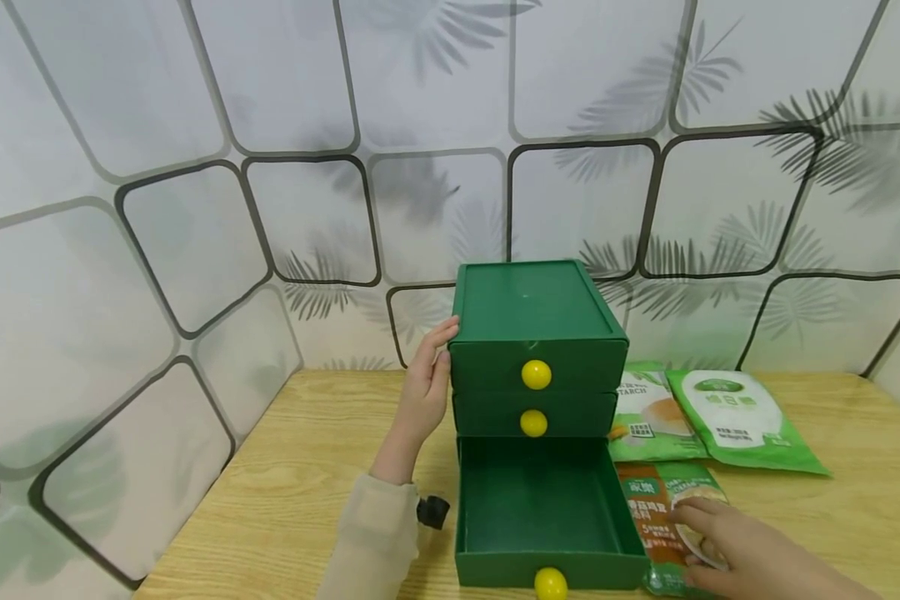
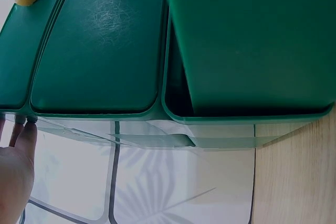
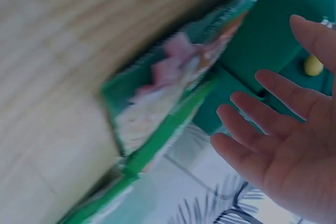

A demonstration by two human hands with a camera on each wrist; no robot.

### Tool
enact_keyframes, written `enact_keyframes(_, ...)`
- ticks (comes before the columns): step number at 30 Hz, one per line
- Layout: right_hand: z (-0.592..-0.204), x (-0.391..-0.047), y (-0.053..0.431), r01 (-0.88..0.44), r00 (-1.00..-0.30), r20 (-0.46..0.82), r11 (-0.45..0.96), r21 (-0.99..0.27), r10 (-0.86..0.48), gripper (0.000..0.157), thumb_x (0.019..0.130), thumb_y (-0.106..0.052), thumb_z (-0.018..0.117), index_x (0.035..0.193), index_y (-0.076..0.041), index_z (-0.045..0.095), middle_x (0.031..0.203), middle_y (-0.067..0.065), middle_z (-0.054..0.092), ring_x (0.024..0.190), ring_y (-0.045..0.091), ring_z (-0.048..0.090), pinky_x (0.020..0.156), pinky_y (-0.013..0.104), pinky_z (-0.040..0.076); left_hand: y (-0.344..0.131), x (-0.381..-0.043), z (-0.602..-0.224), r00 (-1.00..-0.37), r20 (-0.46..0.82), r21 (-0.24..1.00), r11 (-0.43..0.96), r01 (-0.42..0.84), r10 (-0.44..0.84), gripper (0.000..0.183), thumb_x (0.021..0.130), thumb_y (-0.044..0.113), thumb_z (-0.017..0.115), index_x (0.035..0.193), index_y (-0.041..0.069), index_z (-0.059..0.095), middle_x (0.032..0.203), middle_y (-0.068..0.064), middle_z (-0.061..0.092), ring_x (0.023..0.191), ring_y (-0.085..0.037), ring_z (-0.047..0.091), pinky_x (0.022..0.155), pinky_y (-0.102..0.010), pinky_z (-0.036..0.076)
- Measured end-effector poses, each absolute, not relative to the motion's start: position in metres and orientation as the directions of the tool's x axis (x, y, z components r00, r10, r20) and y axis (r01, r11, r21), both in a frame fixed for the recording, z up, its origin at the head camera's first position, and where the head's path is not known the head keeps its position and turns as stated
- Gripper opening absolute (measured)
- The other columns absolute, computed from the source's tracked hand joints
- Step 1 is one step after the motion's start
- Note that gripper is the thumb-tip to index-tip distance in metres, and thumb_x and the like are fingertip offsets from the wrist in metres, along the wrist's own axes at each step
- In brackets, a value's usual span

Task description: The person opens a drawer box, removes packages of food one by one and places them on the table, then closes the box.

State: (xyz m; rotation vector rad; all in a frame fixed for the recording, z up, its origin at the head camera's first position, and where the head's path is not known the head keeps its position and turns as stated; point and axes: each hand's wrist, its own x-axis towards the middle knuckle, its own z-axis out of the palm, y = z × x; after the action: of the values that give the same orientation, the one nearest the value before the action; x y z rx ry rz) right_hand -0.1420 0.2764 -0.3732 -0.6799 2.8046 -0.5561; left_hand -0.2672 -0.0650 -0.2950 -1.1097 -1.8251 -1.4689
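A green drawer cabinet (image 1: 527,300) with round yellow knobs stands on the table. Its bottom drawer (image 1: 540,500) is pulled out and shows a bare inside, while the two upper drawers are closed. My left hand (image 1: 424,387) rests against the cabinet's left side near the top, its fingertips at the edge in the left wrist view. Over the brown and green seasoning packet (image 1: 656,517), just right of the pulled-out drawer, hovers my right hand (image 1: 750,546). Its fingers are spread and hold nothing in the right wrist view, with the packet beyond them.
Behind the seasoning packet lie a green and white starch bag (image 1: 652,421) and another green and white bag (image 1: 746,417). A patterned wall covering (image 1: 435,208) rises behind the wooden table (image 1: 300,467). A small black object (image 1: 432,512) sits at my left wrist.
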Motion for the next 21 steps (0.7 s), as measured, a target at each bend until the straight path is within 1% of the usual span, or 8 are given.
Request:
enact_keyframes(3,-0.363,-0.141,0.268,-0.356,-0.897,-0.099,0.838,-0.413,-0.43,0.053,0.08,-0.043,0.06,0.114,-0.003,0.054,0.112,0.011,0.05,0.093,0.032,0.052,0.066,0.034,0.048,-0.065,-0.268,-0.295,-0.513,0.818,0.514,0.07,0.855,0.261,0.03,0.09,-0.015,0.031,0.118,-0.016,0.041,0.129,-0.029,0.036,0.121,-0.036,0.033,0.075,-0.041,0.04)
enact_keyframes(6,-0.352,-0.141,0.261,-0.293,-0.923,-0.104,0.849,-0.439,-0.372,0.053,0.078,-0.044,0.062,0.115,-0.006,0.053,0.113,0.011,0.051,0.093,0.028,0.052,0.065,0.036,0.048,-0.065,-0.268,-0.296,-0.518,0.815,0.519,0.071,0.852,0.262,0.029,0.09,-0.015,0.031,0.118,-0.016,0.041,0.129,-0.029,0.036,0.121,-0.035,0.032,0.077,-0.041,0.04)
enact_keyframes(8,-0.346,-0.141,0.257,-0.282,-0.933,-0.078,0.849,-0.446,-0.351,0.053,0.078,-0.042,0.063,0.117,-0.008,0.052,0.114,0.013,0.05,0.086,0.019,0.054,0.063,0.034,0.048,-0.065,-0.268,-0.296,-0.521,0.812,0.523,0.07,0.85,0.262,0.029,0.09,-0.015,0.031,0.118,-0.016,0.041,0.129,-0.028,0.036,0.122,-0.035,0.032,0.079,-0.044,0.04)
enact_keyframes(10,-0.34,-0.14,0.252,-0.311,-0.937,-0.005,0.843,-0.44,-0.348,0.051,0.079,-0.039,0.064,0.118,-0.009,0.052,0.114,0.012,0.051,0.086,0.017,0.054,0.063,0.033,0.047,-0.064,-0.268,-0.296,-0.525,0.811,0.526,0.072,0.848,0.259,0.029,0.09,-0.014,0.031,0.118,-0.016,0.041,0.129,-0.028,0.036,0.122,-0.035,0.032,0.08,-0.045,0.04)
enact_keyframes(13,-0.332,-0.139,0.246,-0.39,-0.921,0.143,0.842,-0.372,-0.363,0.046,0.08,-0.035,0.064,0.117,-0.01,0.052,0.114,0.009,0.052,0.087,0.017,0.056,0.066,0.033,0.048,-0.064,-0.268,-0.297,-0.528,0.809,0.528,0.075,0.846,0.257,0.029,0.091,-0.014,0.032,0.118,-0.016,0.042,0.129,-0.028,0.037,0.122,-0.035,0.032,0.08,-0.045,0.04)
enact_keyframes(15,-0.326,-0.14,0.241,-0.421,-0.904,0.224,0.848,-0.322,-0.363,0.043,0.079,-0.033,0.066,0.115,-0.012,0.055,0.112,0.003,0.054,0.097,0.024,0.053,0.07,0.035,0.048,-0.064,-0.268,-0.297,-0.528,0.809,0.528,0.076,0.846,0.26,0.029,0.091,-0.013,0.031,0.118,-0.016,0.041,0.129,-0.028,0.037,0.122,-0.035,0.032,0.079,-0.044,0.04)
enact_keyframes(16,-0.324,-0.14,0.24,-0.439,-0.891,0.263,0.847,-0.3,-0.369,0.042,0.078,-0.031,0.067,0.114,-0.013,0.055,0.111,0.002,0.055,0.097,0.024,0.054,0.071,0.036,0.048,-0.064,-0.268,-0.297,-0.528,0.808,0.528,0.075,0.846,0.262,0.029,0.091,-0.013,0.031,0.118,-0.015,0.041,0.129,-0.028,0.036,0.122,-0.034,0.032,0.08,-0.044,0.04)
enact_keyframes(21,-0.31,-0.145,0.231,-0.492,-0.843,0.389,0.826,-0.274,-0.372,0.043,0.074,-0.028,0.071,0.112,-0.013,0.057,0.111,0.002,0.056,0.098,0.024,0.054,0.071,0.037,0.049,-0.064,-0.268,-0.297,-0.524,0.812,0.524,0.074,0.848,0.258,0.029,0.09,-0.014,0.031,0.118,-0.015,0.042,0.129,-0.028,0.037,0.122,-0.035,0.032,0.078,-0.043,0.04)
